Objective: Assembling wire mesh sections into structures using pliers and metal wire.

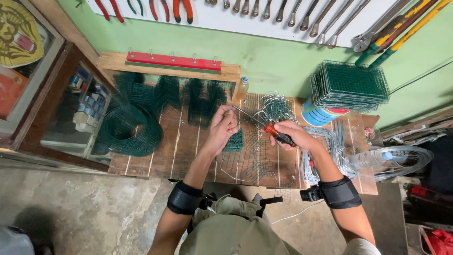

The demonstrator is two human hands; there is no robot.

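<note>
My right hand grips a screwdriver with an orange and black handle, its metal shaft pointing up-left toward my left hand. My left hand is closed on a thin wire at the shaft's tip, above the wooden workbench. Under both hands lies a small piece of green wire mesh on a grey wire grid. Black bands wrap both forearms.
A roll of green mesh lies at the left, more green mesh behind it. A stack of green mesh panels sits on a blue bucket at right. Bundles of grey wire and a clear plastic bottle lie right. Tools hang on the wall.
</note>
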